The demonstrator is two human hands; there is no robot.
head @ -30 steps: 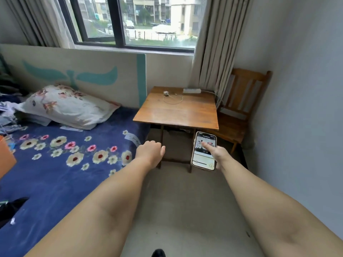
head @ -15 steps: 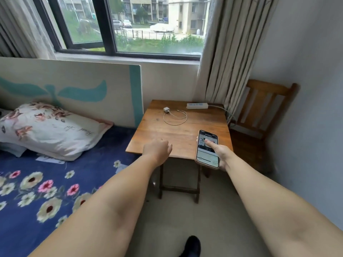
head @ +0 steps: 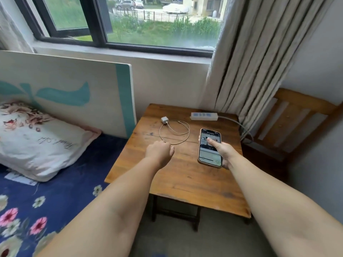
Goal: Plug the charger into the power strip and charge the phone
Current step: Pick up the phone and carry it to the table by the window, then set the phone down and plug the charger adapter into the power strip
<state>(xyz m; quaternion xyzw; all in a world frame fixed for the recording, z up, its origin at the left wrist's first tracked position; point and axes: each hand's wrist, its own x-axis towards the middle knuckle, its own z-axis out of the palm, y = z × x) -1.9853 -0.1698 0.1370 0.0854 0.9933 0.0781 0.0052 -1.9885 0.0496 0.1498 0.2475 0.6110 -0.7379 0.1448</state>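
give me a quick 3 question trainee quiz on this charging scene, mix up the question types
1. True or false: the charger is already plugged into the power strip.
2. Which of the hands holds the phone? A) left hand B) right hand C) neither
3. Fill in: the charger's cable lies in a ____ on the wooden table.

Key:
1. False. The charger lies on the table, apart from the strip.
2. B. The right hand grips the phone, thumb on its lit screen; the left hand is a closed fist over the table near the cable, and whether it touches anything cannot be told.
3. Loop (a loose coil).
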